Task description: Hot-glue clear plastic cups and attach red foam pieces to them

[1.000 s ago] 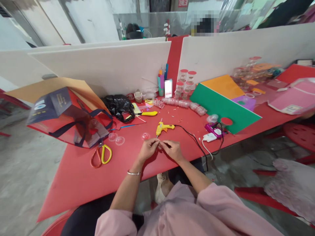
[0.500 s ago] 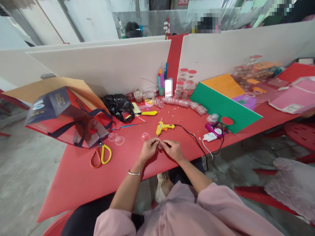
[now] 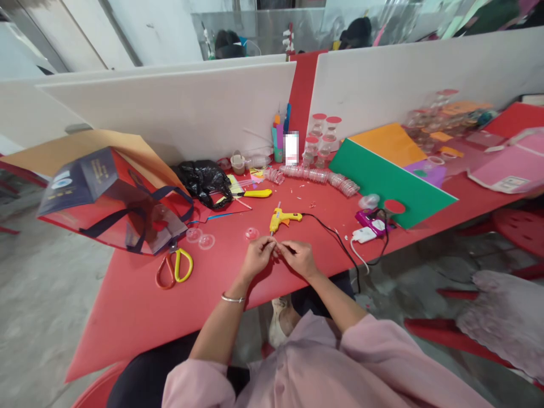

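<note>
My left hand (image 3: 258, 256) and my right hand (image 3: 298, 258) meet at the fingertips near the table's front edge. Both are closed in a pinch around something small, mostly hidden by the fingers. Just beyond them lies a yellow glue gun (image 3: 284, 219), its nozzle pointing toward my hands and its black cord trailing right. A small clear plastic piece (image 3: 251, 233) lies on the red table (image 3: 170, 317) to the left of the glue gun. Two more clear round pieces (image 3: 206, 242) are farther left.
Scissors (image 3: 175, 268) and a large bag (image 3: 114, 204) lie at the left, with a black plastic bag (image 3: 204, 180) and yellow cutter (image 3: 257, 194) behind. Stacked clear cups (image 3: 306, 174) stretch across the back. A green board (image 3: 386, 182) and purple power strip (image 3: 374, 222) are at the right.
The view has shifted slightly. My hands remain together at the same place, with no clear change in their grip.
</note>
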Action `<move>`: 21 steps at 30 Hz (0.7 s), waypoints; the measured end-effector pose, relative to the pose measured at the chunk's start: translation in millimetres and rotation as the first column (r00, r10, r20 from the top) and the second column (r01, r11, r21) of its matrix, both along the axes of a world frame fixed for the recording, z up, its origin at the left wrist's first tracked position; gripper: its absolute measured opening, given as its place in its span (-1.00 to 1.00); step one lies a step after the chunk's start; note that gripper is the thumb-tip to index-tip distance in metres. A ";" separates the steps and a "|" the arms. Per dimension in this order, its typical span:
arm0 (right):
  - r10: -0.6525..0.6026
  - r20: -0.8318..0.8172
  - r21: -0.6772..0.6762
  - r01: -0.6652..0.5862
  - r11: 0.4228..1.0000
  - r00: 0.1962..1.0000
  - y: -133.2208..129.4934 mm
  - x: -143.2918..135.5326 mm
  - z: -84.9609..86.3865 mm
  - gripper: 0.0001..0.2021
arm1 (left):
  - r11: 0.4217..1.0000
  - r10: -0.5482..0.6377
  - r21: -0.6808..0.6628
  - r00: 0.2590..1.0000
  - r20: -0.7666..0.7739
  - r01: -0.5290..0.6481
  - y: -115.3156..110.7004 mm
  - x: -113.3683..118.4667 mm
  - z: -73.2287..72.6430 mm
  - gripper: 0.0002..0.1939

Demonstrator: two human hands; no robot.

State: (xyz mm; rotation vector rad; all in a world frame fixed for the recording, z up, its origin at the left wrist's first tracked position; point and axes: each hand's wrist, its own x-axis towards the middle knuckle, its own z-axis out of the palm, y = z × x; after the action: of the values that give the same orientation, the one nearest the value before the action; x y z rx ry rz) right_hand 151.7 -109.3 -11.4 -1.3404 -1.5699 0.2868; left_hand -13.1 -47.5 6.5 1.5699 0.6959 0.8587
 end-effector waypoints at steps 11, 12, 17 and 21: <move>0.000 -0.018 -0.003 0.000 1.000 1.000 -0.7 0.1 3.1 -0.78 | 0.986 -0.029 -0.161 0.994 0.104 0.046 4.6 1.2 -1.4 -0.60; -0.003 -0.023 -0.010 0.002 1.000 1.000 -0.7 0.3 3.0 -0.77 | 0.986 -0.037 -0.156 0.994 0.103 0.052 4.5 0.4 0.3 -0.60; -0.007 -0.036 -0.044 0.005 0.999 0.999 -0.1 0.8 1.4 -0.72 | 1.000 -0.006 -0.030 1.000 -0.001 0.006 2.6 -3.1 6.3 -0.68; 0.011 -0.038 -0.056 -0.013 0.998 0.999 1.1 1.1 0.4 -0.72 | 0.982 0.030 0.188 0.992 -0.121 -0.007 5.8 -6.1 5.0 -0.72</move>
State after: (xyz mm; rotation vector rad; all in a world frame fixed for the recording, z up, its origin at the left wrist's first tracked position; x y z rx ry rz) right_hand 152.8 -108.2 -10.9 -1.3617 -1.5489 0.3641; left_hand -19.2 -41.8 11.5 1.8000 0.7358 0.8664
